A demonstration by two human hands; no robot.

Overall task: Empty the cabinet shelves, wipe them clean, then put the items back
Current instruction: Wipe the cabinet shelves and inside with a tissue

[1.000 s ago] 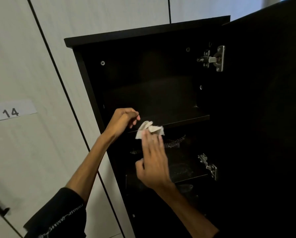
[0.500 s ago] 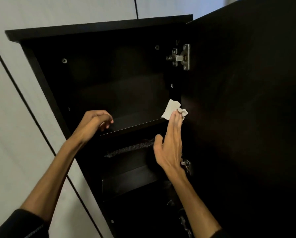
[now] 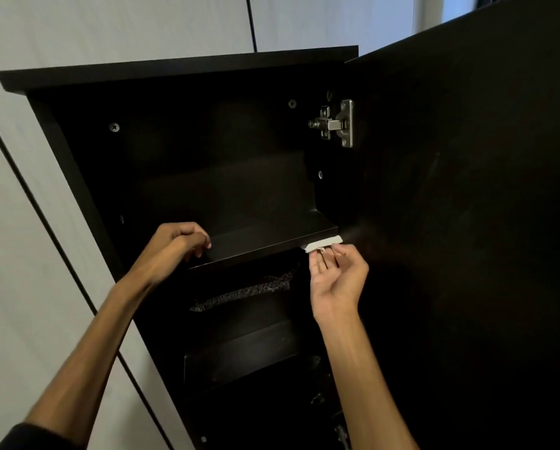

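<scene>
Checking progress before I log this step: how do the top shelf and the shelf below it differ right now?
The top shelf looks bare; the shelf below has a dark mesh-like item above it. The right hand holds a wipe at the top shelf's front edge; nothing touches the lower one. Both are dark boards.

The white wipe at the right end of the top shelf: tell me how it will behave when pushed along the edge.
The wipe looks thin and creased, so it is probably floppy and light. Pinched by the right hand against the shelf edge, it will likely fold or bunch rather than slide flat.
</scene>
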